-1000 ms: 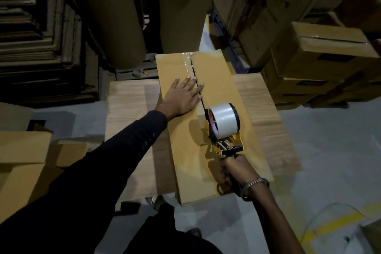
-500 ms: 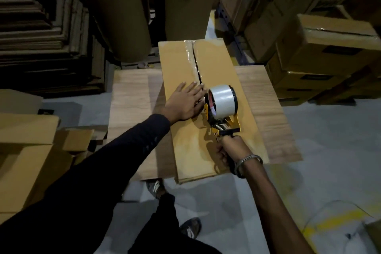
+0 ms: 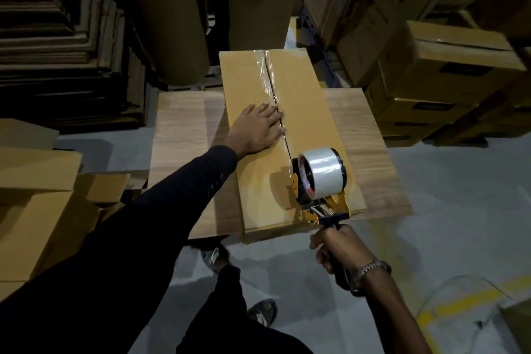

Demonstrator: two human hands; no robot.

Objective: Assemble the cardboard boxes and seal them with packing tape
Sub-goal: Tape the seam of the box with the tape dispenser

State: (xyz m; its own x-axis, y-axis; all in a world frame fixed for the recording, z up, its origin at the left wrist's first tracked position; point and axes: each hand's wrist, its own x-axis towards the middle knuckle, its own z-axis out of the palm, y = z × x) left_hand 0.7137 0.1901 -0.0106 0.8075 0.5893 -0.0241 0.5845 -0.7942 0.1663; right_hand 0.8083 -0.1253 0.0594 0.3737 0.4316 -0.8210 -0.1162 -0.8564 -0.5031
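A long brown cardboard box [image 3: 253,86] lies on a wooden table [image 3: 184,129], its centre seam running away from me. Clear tape covers the far part of the seam [image 3: 265,72]. My left hand [image 3: 258,128] presses flat on the left flap, fingertips at the seam. My right hand [image 3: 334,251] grips the handle of a yellow tape dispenser [image 3: 319,178] with a clear tape roll, which sits on the seam near the box's near end.
Flat and folded cardboard [image 3: 37,210] is piled at the left. Stacked sealed boxes [image 3: 448,72] stand at the right. Large brown paper rolls [image 3: 169,14] rise behind the table. A yellow floor line [image 3: 465,302] runs at the lower right. My shoes [image 3: 215,256] are below the table edge.
The tape dispenser has been pulled back along the seam toward the box's near end. My left hand has stayed flat on the left flap.
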